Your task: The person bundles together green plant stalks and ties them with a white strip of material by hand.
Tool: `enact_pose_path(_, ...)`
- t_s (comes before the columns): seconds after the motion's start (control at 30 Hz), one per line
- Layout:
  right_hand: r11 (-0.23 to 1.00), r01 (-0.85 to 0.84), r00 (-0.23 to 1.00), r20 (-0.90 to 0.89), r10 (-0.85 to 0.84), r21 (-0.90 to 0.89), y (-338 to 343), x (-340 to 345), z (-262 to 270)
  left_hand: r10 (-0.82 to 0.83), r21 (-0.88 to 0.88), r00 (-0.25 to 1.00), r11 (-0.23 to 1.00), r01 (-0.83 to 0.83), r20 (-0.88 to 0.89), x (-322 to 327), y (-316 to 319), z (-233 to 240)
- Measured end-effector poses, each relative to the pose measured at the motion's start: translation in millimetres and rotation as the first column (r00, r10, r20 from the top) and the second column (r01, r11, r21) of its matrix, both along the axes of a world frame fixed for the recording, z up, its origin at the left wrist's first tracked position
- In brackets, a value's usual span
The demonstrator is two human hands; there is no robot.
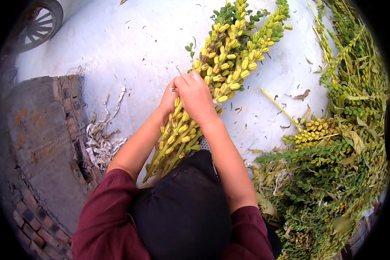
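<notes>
A bundle of sesame stalks (pixel 229 61) with yellow-green pods lies in front of me, its leafy tops pointing away and its cut ends near my lap. My right hand (pixel 196 99) rests over the middle of the bundle, fingers closed at its left side. Against it, partly covered, is my left hand (pixel 168 99). A pale strip (pixel 173 90) pokes out between the pinched fingers of both hands; how it runs around the stalks is mostly hidden. A dark cap (pixel 182 208) blocks the view of my lap.
A heap of sesame plants (pixel 338 162) fills the right side. Pale cloth strips (pixel 105 143) lie tangled on the left, beside a brick-edged slab (pixel 42 123). A spoked wheel (pixel 40 27) stands at the upper left. Leaf scraps dot the light concrete floor (pixel 133 42).
</notes>
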State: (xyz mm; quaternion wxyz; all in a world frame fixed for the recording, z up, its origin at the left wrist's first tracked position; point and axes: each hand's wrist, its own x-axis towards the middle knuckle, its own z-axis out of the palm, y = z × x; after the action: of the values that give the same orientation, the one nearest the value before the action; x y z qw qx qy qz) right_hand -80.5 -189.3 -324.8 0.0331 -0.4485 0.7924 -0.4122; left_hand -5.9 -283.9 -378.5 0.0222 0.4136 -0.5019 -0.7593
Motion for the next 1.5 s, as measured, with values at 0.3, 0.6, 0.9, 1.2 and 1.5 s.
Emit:
enact_pose_path(0.3, 0.989, 0.06, 0.998, -0.023, -0.057, 0.138, -0.3, 6.4, -12.5, 0.18, 0.226, 0.982, 0.96, -0.165, -0.047, -4.6, -6.3, -31.0)
enact_pose_path(0.6, 0.95, 0.177, 0.979, 0.048, -0.196, 0.259, 27.2, -4.5, 9.6, 0.276, 0.087, 0.948, 0.96, -0.265, -0.159, 4.1, 38.4, 0.6)
enact_pose_path(0.9, 0.855, 0.202, 0.937, 0.159, -0.31, 0.477, 24.5, -24.2, 11.6, -0.305, -0.661, 0.946, 0.734, 0.159, -0.112, 14.4, 34.9, 18.8)
enact_pose_path(1.2, 0.876, 0.171, 0.85, 0.382, -0.363, 0.452, 30.6, -30.3, 18.2, -0.372, 0.05, 0.863, 0.91, 0.412, -0.342, 5.4, 4.8, -0.7)
enact_pose_path(1.5, 0.89, 0.138, 0.911, 0.298, -0.286, 0.434, 30.3, -36.4, 21.0, -0.443, 0.217, 0.747, 0.77, 0.6, -0.496, -5.4, -11.0, -8.5)
